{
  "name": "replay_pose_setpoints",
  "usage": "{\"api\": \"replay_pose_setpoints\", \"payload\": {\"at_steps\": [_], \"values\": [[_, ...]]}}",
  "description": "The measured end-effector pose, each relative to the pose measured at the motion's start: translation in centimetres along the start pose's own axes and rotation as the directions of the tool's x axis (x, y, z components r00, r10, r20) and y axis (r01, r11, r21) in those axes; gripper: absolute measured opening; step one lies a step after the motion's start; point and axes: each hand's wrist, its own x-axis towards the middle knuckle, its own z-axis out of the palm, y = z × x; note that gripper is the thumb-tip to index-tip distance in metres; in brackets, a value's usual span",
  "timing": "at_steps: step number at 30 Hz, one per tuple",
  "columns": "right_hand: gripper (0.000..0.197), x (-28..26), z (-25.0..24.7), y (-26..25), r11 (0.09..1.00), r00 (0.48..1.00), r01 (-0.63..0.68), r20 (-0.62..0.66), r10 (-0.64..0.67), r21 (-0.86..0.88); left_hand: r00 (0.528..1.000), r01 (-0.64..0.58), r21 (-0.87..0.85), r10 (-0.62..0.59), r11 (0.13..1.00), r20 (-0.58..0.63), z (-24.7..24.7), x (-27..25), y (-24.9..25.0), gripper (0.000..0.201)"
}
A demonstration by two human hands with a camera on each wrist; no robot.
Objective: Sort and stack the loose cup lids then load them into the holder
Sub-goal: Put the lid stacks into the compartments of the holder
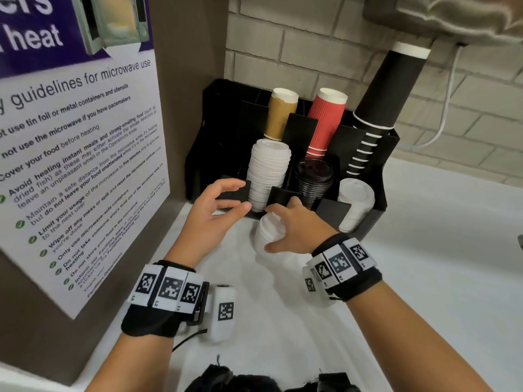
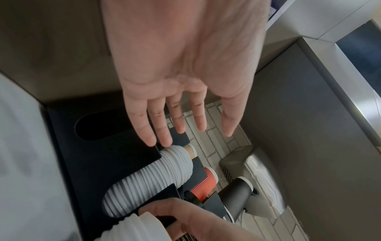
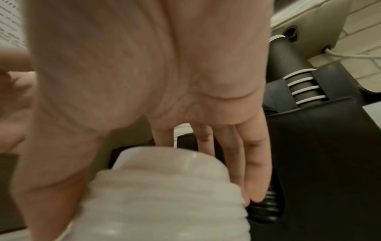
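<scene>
A black holder (image 1: 376,199) stands against the brick wall. Its front slots hold a tall white lid stack (image 1: 267,174), a black lid stack (image 1: 312,179) and a shorter white lid stack (image 1: 355,205). My right hand (image 1: 271,227) grips a loose stack of white lids (image 1: 264,236) on the counter, just before the holder's front. The right wrist view shows that loose stack (image 3: 160,195) under my palm, fingers reaching down its far side. My left hand (image 1: 243,195) hovers open and empty at the holder's left front panel, its fingers (image 2: 163,135) near the tall white stack (image 2: 156,176).
Tan cups (image 1: 280,114), red cups (image 1: 325,123) and black cups (image 1: 379,108) lean in the holder's rear slots. A microwave poster (image 1: 70,137) covers the left wall. A grey appliance (image 1: 452,18) with a white cable (image 1: 444,114) hangs above right. The white counter (image 1: 424,278) stretches right.
</scene>
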Motion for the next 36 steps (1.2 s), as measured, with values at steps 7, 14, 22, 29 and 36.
{"api": "replay_pose_setpoints", "payload": {"at_steps": [7,14,22,29,36], "values": [[0.077,-0.4,0.3,-0.5,1.000,0.999,-0.021,0.031,0.022,-0.023,1.000,-0.006,0.000,0.006,1.000,-0.002,0.0,0.0,0.0,0.031],[0.074,-0.3,-0.2,-0.4,0.999,0.999,-0.016,0.037,0.015,0.028,1.000,-0.005,0.000,0.005,1.000,0.001,0.1,0.2,-0.1,0.031],[0.065,-1.9,-3.0,0.3,0.938,0.982,0.091,-0.187,-0.028,0.334,0.999,0.035,-0.035,-0.033,0.999,0.038,0.4,0.1,-0.2,0.048],[0.057,-4.4,-3.5,-1.5,0.665,0.962,0.249,-0.259,-0.086,0.704,0.974,0.058,-0.190,-0.013,0.980,0.228,2.6,-0.4,0.2,0.100],[0.059,-5.3,-3.3,-1.4,0.532,0.960,0.268,-0.268,-0.079,0.803,0.976,-0.003,-0.196,0.046,0.981,0.213,2.3,-0.6,0.4,0.090]]}}
